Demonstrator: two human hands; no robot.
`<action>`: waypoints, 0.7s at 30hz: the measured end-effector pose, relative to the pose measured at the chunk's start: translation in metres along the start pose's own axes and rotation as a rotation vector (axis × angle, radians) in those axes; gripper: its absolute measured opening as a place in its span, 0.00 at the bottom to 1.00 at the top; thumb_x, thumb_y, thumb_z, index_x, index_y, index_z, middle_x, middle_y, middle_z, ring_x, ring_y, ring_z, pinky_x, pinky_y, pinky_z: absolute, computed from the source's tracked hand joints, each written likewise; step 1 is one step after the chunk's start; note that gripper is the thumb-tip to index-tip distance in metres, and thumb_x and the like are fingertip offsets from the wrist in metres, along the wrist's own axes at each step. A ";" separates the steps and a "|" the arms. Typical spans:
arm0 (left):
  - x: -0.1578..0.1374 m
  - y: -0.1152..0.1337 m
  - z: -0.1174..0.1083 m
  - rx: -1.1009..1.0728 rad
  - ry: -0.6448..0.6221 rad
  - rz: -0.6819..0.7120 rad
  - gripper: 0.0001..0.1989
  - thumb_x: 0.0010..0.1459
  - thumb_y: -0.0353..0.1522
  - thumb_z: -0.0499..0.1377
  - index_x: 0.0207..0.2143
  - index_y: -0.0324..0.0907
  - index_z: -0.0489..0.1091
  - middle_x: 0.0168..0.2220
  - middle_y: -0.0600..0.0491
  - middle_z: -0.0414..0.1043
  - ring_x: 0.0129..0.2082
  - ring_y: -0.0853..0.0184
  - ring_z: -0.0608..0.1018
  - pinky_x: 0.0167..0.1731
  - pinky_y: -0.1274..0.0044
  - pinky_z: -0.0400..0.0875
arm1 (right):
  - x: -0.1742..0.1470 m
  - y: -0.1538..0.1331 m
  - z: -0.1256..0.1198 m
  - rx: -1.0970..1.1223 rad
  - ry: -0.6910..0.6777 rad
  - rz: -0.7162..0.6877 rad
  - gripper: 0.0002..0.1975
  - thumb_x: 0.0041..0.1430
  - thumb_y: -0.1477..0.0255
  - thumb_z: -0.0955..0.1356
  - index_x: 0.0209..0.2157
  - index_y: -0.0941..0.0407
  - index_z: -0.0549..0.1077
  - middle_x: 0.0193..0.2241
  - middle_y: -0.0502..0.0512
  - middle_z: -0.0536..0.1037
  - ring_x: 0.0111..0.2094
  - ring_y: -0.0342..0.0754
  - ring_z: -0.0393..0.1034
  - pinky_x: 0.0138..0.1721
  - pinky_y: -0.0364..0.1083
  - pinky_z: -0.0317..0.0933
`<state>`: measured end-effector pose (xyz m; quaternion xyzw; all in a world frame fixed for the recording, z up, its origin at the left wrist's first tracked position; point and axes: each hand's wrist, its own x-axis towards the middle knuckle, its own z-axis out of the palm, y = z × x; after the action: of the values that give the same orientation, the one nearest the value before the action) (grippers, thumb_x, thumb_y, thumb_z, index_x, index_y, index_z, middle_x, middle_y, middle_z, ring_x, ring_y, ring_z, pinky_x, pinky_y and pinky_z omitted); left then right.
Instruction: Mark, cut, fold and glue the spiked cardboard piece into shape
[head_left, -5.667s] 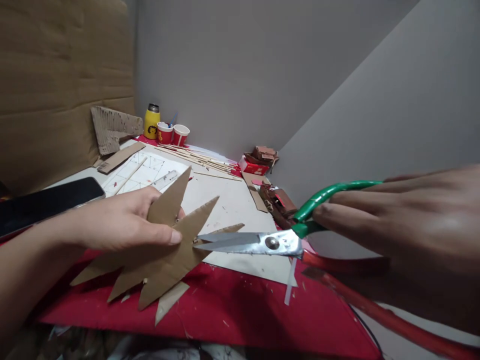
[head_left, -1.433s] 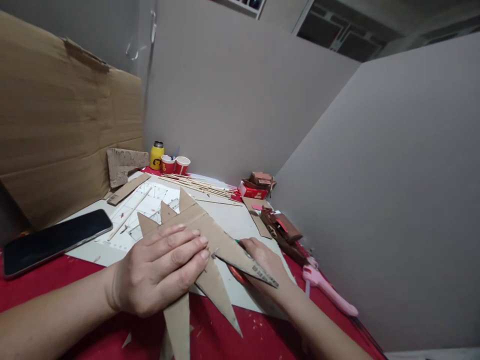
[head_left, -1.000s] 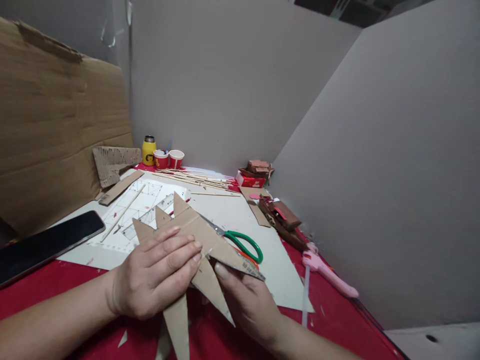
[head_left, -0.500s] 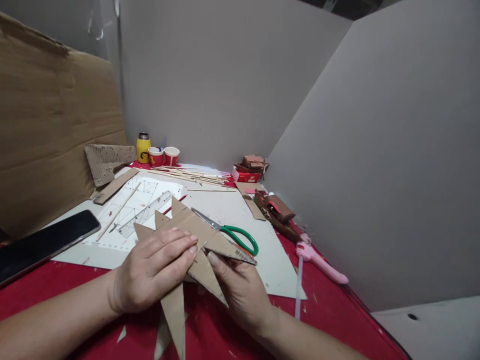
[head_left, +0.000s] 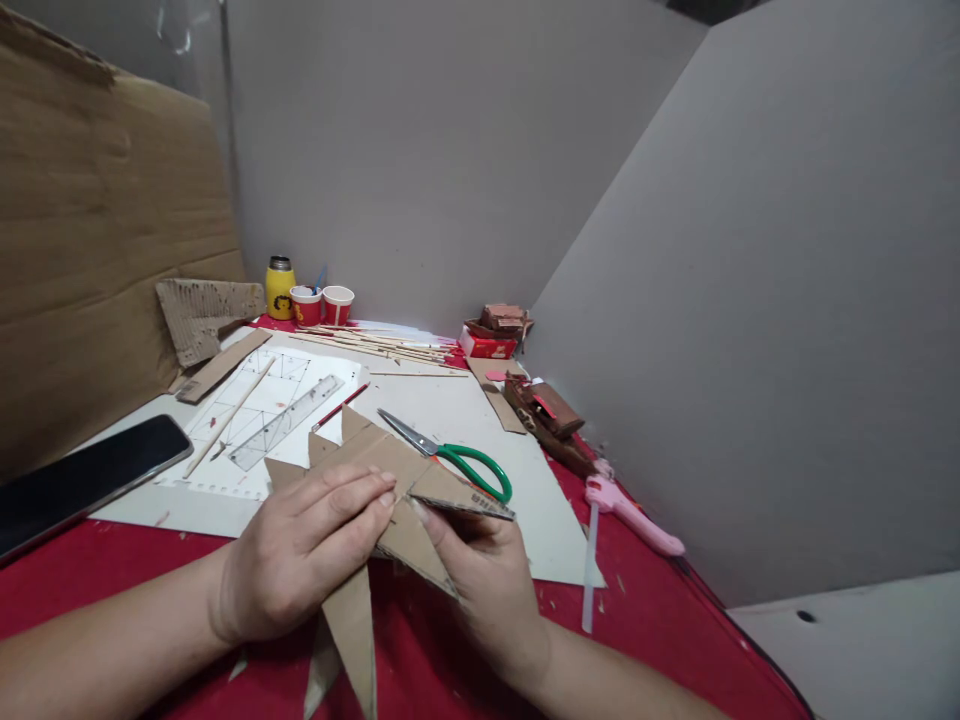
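Hands both clamped on spiky cardboard cutout (head_left: 401,463): left hand (head_left: 311,545) lies over its top, thumb hidden; right hand (head_left: 487,580) grips its right side, thumb between two spikes. Cutout sits between and under the hands, spikes sticking out past them. Scissors (head_left: 429,446) just beyond, on white board (head_left: 551,525). Ruler (head_left: 286,421) farther left, phone (head_left: 97,487) far left, pink glue gun (head_left: 634,517) right, on red tabletop (head_left: 645,610).
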<state>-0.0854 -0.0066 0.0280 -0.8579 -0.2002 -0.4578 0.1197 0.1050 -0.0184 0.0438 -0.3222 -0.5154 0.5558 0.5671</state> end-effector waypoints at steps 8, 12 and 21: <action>0.002 0.005 0.001 -0.033 0.028 -0.011 0.16 0.67 0.24 0.50 0.54 0.34 0.70 0.47 0.37 0.79 0.53 0.58 0.78 0.50 0.67 0.77 | -0.002 -0.002 0.000 -0.093 0.039 0.004 0.11 0.53 0.70 0.75 0.40 0.51 0.84 0.37 0.55 0.86 0.37 0.55 0.82 0.45 0.53 0.75; 0.008 0.010 -0.002 -0.066 0.022 -0.040 0.16 0.68 0.25 0.50 0.55 0.34 0.69 0.47 0.37 0.79 0.52 0.59 0.78 0.50 0.69 0.77 | -0.004 -0.003 0.003 -0.099 0.059 -0.081 0.09 0.54 0.74 0.73 0.37 0.50 0.85 0.35 0.54 0.86 0.35 0.53 0.82 0.45 0.51 0.75; 0.006 0.017 0.008 -0.198 0.099 -0.224 0.16 0.65 0.29 0.55 0.54 0.36 0.69 0.46 0.40 0.79 0.50 0.61 0.79 0.50 0.71 0.76 | -0.001 0.012 -0.002 -0.344 0.155 -0.314 0.09 0.53 0.80 0.71 0.32 0.53 0.83 0.27 0.53 0.85 0.26 0.48 0.80 0.32 0.42 0.74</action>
<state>-0.0686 -0.0171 0.0286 -0.8143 -0.2424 -0.5274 -0.0077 0.1035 -0.0171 0.0319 -0.3716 -0.6011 0.3387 0.6212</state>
